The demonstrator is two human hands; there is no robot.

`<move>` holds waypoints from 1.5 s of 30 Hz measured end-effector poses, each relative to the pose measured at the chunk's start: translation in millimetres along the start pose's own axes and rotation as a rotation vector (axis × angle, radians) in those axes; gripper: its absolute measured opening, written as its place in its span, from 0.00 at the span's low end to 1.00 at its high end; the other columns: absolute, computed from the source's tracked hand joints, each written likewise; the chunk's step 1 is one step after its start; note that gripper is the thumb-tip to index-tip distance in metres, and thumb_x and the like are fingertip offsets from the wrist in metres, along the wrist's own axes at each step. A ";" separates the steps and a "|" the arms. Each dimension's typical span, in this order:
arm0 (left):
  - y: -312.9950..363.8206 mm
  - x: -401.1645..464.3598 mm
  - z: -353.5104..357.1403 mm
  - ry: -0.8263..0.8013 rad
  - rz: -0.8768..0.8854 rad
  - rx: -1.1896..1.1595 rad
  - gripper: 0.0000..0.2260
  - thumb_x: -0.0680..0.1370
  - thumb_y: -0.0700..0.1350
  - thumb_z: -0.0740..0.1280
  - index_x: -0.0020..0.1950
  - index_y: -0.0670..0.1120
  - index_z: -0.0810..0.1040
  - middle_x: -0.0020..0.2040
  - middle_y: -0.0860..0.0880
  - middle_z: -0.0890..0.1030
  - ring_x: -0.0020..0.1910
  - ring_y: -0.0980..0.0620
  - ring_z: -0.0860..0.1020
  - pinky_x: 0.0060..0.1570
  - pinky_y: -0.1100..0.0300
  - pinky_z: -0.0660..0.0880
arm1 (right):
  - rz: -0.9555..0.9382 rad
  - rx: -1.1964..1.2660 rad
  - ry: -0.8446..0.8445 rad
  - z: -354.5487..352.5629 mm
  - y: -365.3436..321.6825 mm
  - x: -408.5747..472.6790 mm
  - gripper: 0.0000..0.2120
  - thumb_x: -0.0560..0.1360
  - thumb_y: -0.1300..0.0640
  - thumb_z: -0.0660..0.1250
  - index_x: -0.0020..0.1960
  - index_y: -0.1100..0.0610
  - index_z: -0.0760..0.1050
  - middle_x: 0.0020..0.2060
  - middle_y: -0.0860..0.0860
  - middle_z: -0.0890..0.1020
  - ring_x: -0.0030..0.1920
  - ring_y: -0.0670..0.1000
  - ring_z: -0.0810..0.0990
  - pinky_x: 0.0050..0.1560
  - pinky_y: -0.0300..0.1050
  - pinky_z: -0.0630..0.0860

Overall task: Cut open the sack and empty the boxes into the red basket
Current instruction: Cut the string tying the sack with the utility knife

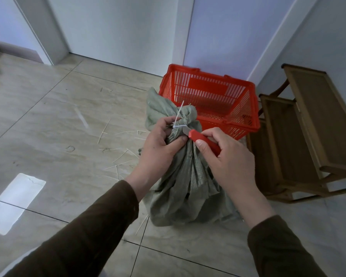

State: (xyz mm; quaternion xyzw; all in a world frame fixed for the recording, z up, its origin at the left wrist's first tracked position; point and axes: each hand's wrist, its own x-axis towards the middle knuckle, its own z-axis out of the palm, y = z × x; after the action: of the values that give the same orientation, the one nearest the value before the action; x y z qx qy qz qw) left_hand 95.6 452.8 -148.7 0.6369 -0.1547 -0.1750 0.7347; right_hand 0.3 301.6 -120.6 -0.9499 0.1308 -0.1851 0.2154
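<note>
A grey-green woven sack [185,188] stands upright on the tiled floor, its neck bunched and tied with a white zip tie [178,124]. My left hand [160,144] grips the neck just under the tie. My right hand [226,156] holds a red utility knife [205,141], whose short blade touches the tie from the right. The red plastic basket [246,92] sits on the floor just behind the sack and holds nothing that I can see. The boxes are hidden inside the sack.
A low wooden two-step stool [308,136] stands to the right of the sack and basket, against the wall. White doors and walls close off the back. Several cut zip ties [124,154] lie scattered on the floor left of the sack.
</note>
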 end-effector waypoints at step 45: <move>-2.1 6.7 -3.5 -0.045 -0.211 0.404 0.09 0.78 0.41 0.74 0.47 0.52 0.76 0.39 0.53 0.84 0.40 0.51 0.84 0.49 0.49 0.82 | -0.032 -0.030 -0.007 28.6 24.3 -3.7 0.13 0.81 0.38 0.64 0.53 0.46 0.79 0.38 0.41 0.81 0.36 0.45 0.79 0.32 0.45 0.77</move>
State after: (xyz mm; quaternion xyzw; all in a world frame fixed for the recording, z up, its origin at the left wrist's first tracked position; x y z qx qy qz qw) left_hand 103.0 452.5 -151.2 0.7796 -0.1354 -0.2307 0.5663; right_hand 4.5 291.9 -156.8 -0.9557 0.1173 -0.1831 0.1984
